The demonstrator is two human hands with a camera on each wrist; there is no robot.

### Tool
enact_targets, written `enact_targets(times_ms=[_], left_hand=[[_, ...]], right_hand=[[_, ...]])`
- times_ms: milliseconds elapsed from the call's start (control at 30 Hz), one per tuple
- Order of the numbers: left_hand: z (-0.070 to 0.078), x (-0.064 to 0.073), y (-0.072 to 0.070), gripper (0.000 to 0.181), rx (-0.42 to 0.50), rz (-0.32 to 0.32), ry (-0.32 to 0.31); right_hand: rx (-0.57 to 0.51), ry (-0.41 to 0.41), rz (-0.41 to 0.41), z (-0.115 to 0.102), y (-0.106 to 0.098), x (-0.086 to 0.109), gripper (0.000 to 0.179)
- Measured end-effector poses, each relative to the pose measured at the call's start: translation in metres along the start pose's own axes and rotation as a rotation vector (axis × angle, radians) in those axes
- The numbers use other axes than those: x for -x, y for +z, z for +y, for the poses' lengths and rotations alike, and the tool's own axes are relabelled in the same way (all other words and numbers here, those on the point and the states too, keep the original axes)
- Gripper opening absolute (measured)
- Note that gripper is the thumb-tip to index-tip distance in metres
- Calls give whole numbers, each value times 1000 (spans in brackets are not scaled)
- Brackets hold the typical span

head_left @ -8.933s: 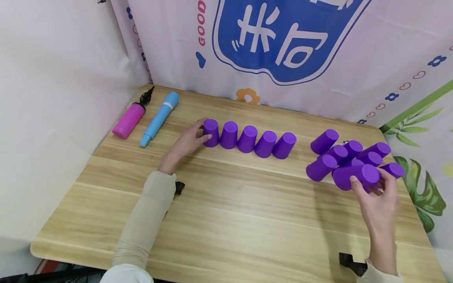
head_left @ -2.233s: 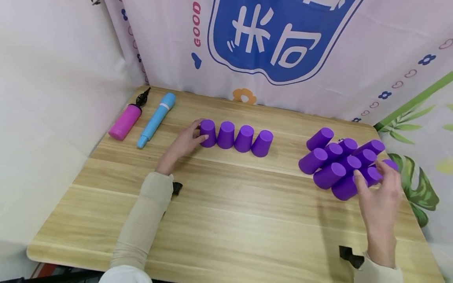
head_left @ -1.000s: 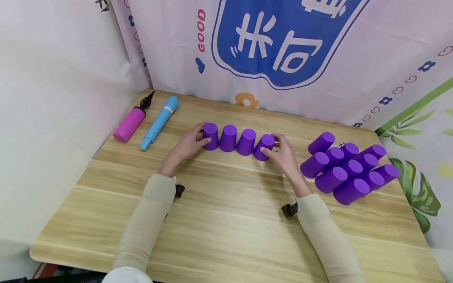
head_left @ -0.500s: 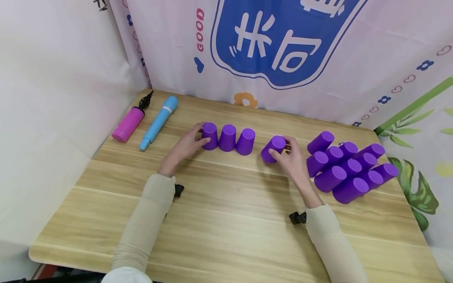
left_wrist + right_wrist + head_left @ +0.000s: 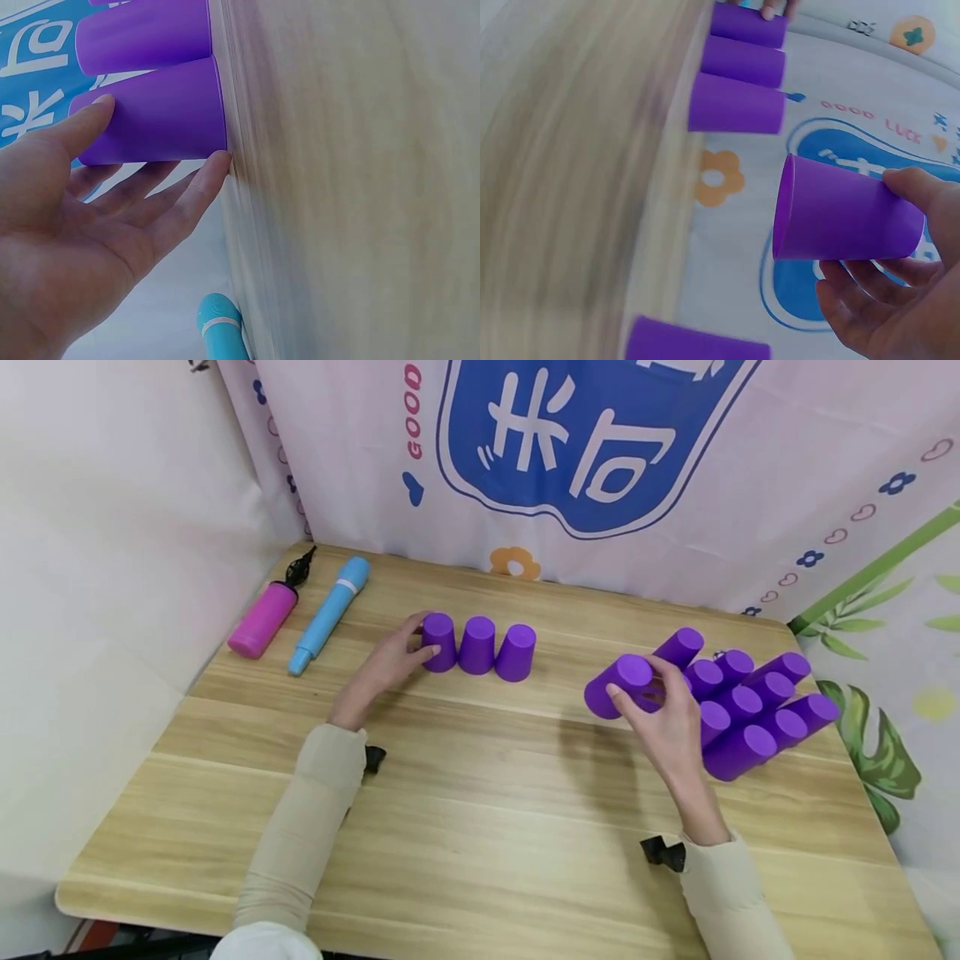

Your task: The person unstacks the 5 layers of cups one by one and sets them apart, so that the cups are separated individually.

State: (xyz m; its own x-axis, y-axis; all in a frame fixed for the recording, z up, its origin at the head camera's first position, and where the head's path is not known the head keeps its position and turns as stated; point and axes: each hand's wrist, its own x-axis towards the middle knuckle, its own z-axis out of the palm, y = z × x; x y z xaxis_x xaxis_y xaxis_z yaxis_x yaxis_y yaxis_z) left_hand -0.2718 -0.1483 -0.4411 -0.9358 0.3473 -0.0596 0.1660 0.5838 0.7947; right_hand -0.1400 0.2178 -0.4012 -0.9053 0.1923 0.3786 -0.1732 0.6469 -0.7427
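Three purple plastic cups stand upside down in a short row near the table's back. My left hand [image 5: 386, 664] holds the leftmost cup [image 5: 442, 647], thumb on its front and fingers at its far side; the middle cup [image 5: 477, 647] and the right-end cup [image 5: 516, 656] stand beside it. Lifted off the table and tilted, another purple cup [image 5: 847, 214] is gripped by my right hand [image 5: 671, 722] near its narrow closed end, its wide mouth facing down. Directly beyond that hand is a close cluster of upside-down purple cups [image 5: 738, 756], partly hidden by it.
A pink hand pump [image 5: 264, 618] with a black nozzle and a light-blue microphone-shaped stick [image 5: 330, 614] lie at the table's back left. Behind the wooden table [image 5: 480, 835] hangs a printed cloth [image 5: 360, 468]; a white wall [image 5: 127, 568] borders the left.
The row went from five cups to four, then three. During the last second my right hand lifted the right-end cup and carried it right, toward the cluster. My left hand stayed on its cup.
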Motion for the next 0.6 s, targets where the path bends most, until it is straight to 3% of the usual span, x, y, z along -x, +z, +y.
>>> enact_targets(times_ms=[300,600], left_hand=[[-1,0,1,66,8,-5,-4],[-1,-2,2,64,10,10,-1]], right_hand=[[14,5,165,3,-48,19,59],[27,76,331,11,-93,22,57]])
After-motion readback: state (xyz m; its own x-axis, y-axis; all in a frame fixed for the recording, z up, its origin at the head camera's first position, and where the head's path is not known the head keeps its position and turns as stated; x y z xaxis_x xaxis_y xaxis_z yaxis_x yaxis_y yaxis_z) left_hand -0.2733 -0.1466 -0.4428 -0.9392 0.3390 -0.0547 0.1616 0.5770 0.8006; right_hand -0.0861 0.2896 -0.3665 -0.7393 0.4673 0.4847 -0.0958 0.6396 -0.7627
